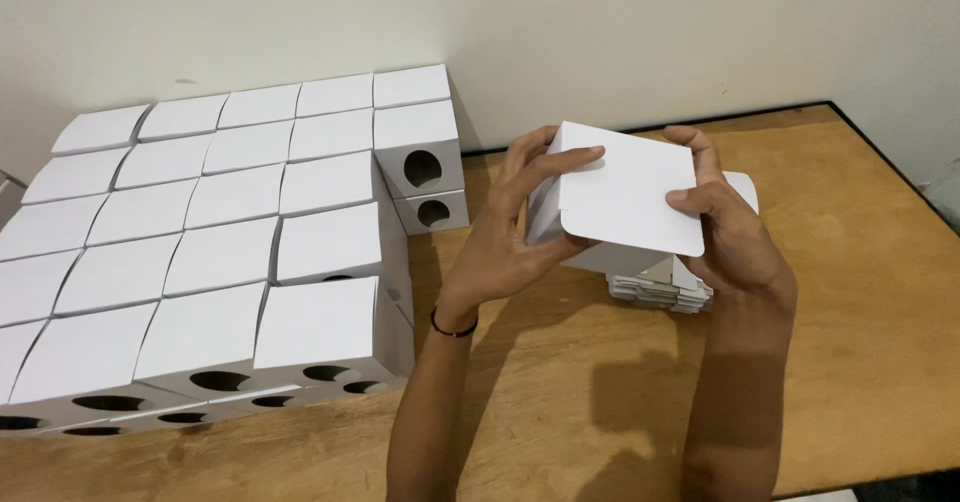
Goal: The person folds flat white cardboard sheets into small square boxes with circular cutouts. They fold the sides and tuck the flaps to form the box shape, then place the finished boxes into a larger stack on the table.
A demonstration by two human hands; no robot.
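A small white cardboard box (628,197) is held above the wooden table (860,292), its rounded top flap facing me. My left hand (515,232) grips its left side, fingers curled over the top edge. My right hand (725,227) holds its right side with the thumb on the flap. Under the box lies a short stack of flat white box blanks (660,290). A dark band circles my left wrist.
Several finished white boxes (200,252) with round holes in their fronts stand packed in rows, stacked two high, on the table's left half. A pale wall (600,32) rises behind the table. The table's right edge runs near the frame's right side.
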